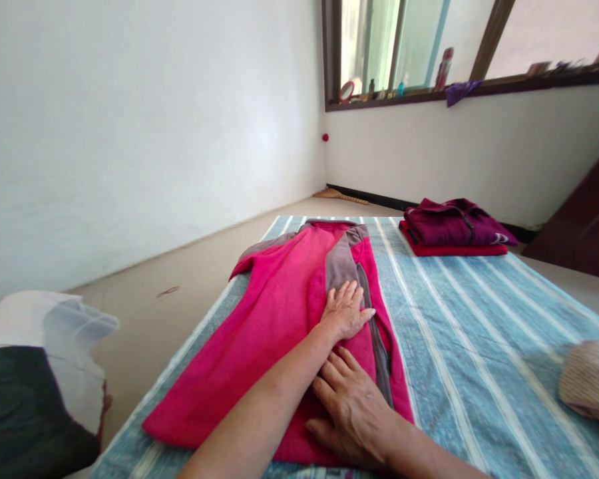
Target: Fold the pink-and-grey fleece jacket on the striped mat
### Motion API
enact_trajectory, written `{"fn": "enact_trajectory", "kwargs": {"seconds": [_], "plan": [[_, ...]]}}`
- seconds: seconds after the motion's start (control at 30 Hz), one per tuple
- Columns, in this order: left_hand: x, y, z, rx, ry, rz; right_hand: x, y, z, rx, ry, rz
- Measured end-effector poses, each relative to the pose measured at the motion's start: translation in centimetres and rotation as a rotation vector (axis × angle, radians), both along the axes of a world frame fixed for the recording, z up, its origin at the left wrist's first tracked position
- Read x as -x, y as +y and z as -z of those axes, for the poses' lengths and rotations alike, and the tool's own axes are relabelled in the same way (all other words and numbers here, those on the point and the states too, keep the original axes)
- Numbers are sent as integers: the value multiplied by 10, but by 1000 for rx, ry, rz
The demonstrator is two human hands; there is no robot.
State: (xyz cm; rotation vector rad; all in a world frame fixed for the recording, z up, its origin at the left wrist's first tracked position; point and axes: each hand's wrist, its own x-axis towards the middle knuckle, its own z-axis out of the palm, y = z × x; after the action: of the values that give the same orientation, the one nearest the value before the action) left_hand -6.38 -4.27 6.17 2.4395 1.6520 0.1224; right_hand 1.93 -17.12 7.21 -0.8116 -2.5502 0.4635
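Note:
A pink jacket (pixel 274 319) with grey shoulder and zip panels lies spread on a blue striped bed sheet (pixel 459 319). Its right side is folded over toward the middle, and a dark zip runs along that part. My left hand (pixel 344 309) rests flat on the grey panel, fingers stretched out. Nearer to me, my right hand (pixel 349 399) presses on the pink cloth below the left wrist, its fingers spread. Neither hand grasps anything. My left forearm hides part of the jacket's lower half.
Folded purple and red clothes (pixel 459 226) are stacked at the far right of the bed. A beige cloth bundle (pixel 592 379) lies at the right edge. White and dark items (pixel 24 379) stand at left beside the bed. A window sill (pixel 409 100) holds small bottles.

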Motion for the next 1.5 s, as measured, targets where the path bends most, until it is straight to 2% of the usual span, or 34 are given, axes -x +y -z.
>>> {"fn": "enact_trajectory", "kwargs": {"seconds": [0.73,1.5], "plan": [[1,0,2,-8,-15,4,-1,0,0,13,17,0],[1,-4,-6,15,-7,-10,0,2,0,42,-6,-19]]}}
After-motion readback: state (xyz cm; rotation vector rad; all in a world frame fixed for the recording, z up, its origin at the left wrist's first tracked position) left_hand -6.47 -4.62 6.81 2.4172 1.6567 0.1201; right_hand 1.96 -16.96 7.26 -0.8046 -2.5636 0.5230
